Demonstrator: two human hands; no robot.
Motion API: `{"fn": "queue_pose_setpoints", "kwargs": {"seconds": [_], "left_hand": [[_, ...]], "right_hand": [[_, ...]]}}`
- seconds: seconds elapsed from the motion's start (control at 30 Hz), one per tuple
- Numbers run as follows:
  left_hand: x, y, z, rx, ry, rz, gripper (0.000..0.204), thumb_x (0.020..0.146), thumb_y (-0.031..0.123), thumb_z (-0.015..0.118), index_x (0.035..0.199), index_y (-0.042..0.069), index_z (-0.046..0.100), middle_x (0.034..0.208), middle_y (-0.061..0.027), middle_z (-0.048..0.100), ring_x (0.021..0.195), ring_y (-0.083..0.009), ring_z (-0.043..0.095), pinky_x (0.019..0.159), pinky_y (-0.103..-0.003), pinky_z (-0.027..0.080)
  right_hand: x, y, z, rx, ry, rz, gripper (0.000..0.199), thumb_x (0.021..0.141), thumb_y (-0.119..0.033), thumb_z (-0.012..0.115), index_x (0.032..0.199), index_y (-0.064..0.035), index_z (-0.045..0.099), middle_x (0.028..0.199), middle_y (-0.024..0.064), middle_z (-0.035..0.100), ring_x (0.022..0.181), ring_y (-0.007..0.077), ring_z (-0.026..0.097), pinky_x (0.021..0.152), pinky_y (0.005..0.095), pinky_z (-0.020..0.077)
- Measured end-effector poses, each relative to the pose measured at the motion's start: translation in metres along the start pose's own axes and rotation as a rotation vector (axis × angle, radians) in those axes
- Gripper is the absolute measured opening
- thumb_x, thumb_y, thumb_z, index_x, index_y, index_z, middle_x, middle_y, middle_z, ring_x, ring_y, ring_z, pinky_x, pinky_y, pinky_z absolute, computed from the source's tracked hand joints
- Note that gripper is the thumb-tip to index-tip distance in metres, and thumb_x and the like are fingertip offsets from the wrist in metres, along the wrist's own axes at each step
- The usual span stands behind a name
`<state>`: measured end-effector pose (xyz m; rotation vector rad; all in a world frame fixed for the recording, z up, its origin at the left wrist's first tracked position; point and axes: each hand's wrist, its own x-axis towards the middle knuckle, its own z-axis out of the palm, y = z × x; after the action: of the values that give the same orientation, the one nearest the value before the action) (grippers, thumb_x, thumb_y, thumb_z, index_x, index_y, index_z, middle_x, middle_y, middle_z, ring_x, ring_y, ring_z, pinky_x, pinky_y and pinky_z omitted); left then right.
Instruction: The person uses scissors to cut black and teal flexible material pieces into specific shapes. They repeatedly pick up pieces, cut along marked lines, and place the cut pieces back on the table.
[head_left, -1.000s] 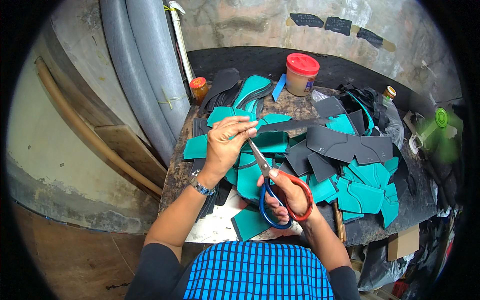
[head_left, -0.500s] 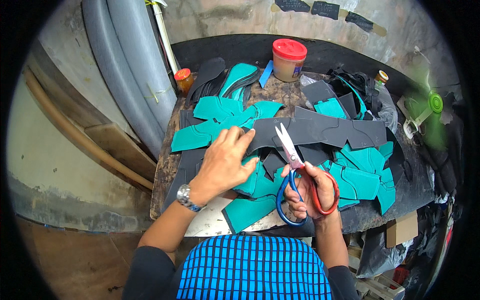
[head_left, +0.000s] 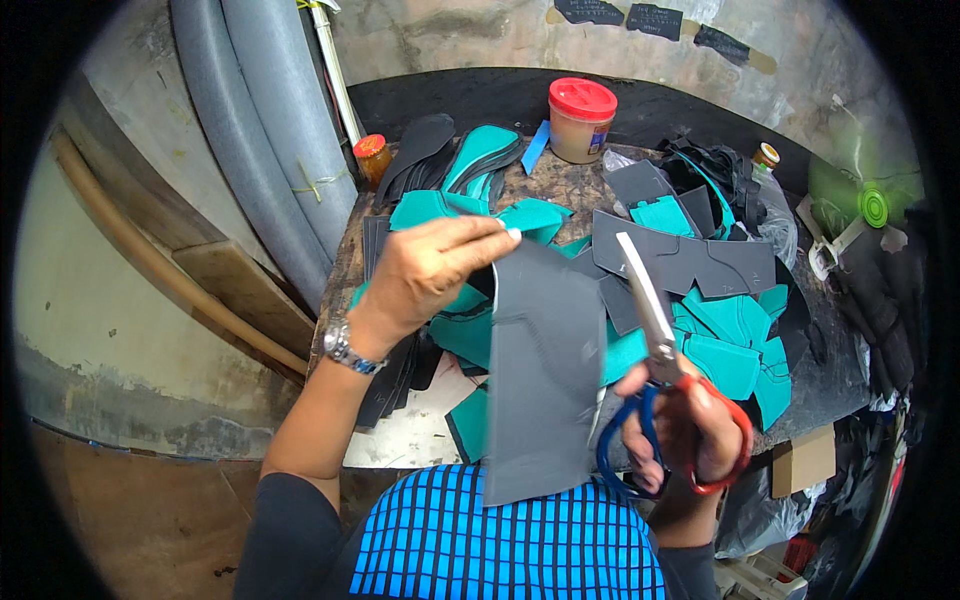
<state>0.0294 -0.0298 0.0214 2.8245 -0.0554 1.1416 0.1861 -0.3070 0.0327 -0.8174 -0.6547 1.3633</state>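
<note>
— Two hands busy: left hand (head_left: pixel 425 275) pinches a grey cut sheet (head_left: pixel 540 375) upright; right hand (head_left: pixel 680 425) grips scissors (head_left: pixel 655 330) beside it.
— Risk?
— Floppy sheet could sag, skewing any cut.

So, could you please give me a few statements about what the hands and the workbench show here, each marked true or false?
1. The left hand holds up a grey sheet by its top edge. True.
2. The right hand holds a knife. False: it holds scissors with one red and one blue handle loop.
3. The scissor blades are already cutting into the grey sheet. False: they point up beside it, apart from it.
4. A jar with a red lid stands at the far side of the workbench. True.
5. Teal cut pieces lie on the workbench. True.
</note>
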Motion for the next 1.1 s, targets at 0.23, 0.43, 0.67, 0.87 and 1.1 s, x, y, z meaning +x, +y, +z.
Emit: {"fn": "queue_pose_setpoints", "kwargs": {"seconds": [0.23, 0.43, 0.67, 0.87, 1.1], "left_hand": [[-0.039, 0.027, 0.028, -0.685, 0.119, -0.539, 0.038, 0.08, -0.01, 0.051, 0.113, -0.002, 0.07, 0.123, -0.0175, 0.066, 0.119, -0.0267, 0.06, 0.105, -0.036, 0.044], [-0.05, 0.061, 0.026, -1.289, 0.51, -0.966, 0.064, 0.089, -0.005, 0.058, 0.147, -0.007, 0.029, 0.149, -0.0201, 0.036, 0.124, -0.0226, 0.053, 0.101, -0.033, 0.046], [-0.062, 0.052, 0.015, -1.183, 0.459, -1.127, 0.027, 0.09, 0.003, 0.066, 0.114, -0.009, 0.063, 0.104, -0.0103, 0.069, 0.089, -0.0116, 0.065, 0.083, -0.024, 0.052], [-0.061, 0.053, 0.014, -0.984, 0.407, -1.09, 0.017, 0.094, 0.01, 0.065, 0.102, -0.005, 0.064, 0.092, -0.0054, 0.068, 0.081, -0.0079, 0.064, 0.072, -0.023, 0.055], [-0.059, 0.058, 0.015, -1.006, 0.485, -1.125, 0.01, 0.099, 0.012, 0.058, 0.1, 0.002, 0.055, 0.081, -0.0009, 0.059, 0.067, -0.0034, 0.052, 0.061, -0.019, 0.043]], "right_hand": [[0.047, 0.063, -0.012, -0.216, 0.053, 0.244, 0.035, 0.1, -0.034, 0.048, 0.117, -0.0042, 0.048, 0.063, 0.0033, 0.049, 0.045, 0.0094, 0.046, 0.041, 0.023, 0.037], [0.048, 0.065, 0.0, -0.361, 0.025, 0.218, 0.038, 0.099, -0.037, 0.049, 0.115, -0.0025, 0.049, 0.06, 0.0019, 0.048, 0.044, 0.0089, 0.045, 0.042, 0.0231, 0.0363], [0.05, 0.057, 0.015, -0.506, -0.071, 0.251, 0.043, 0.098, -0.04, 0.05, 0.116, -0.0007, 0.049, 0.061, 0.004, 0.05, 0.044, 0.0094, 0.044, 0.042, 0.0235, 0.0339], [0.059, 0.059, 0.012, -0.225, -0.15, 0.328, 0.041, 0.099, -0.04, 0.048, 0.116, -0.0021, 0.047, 0.063, 0.0034, 0.05, 0.043, 0.0092, 0.045, 0.041, 0.0237, 0.034], [0.066, 0.062, 0.004, -0.042, -0.242, 0.368, 0.043, 0.101, -0.04, 0.044, 0.118, -0.001, 0.047, 0.064, 0.007, 0.052, 0.042, 0.0105, 0.046, 0.039, 0.0238, 0.0379]]}}
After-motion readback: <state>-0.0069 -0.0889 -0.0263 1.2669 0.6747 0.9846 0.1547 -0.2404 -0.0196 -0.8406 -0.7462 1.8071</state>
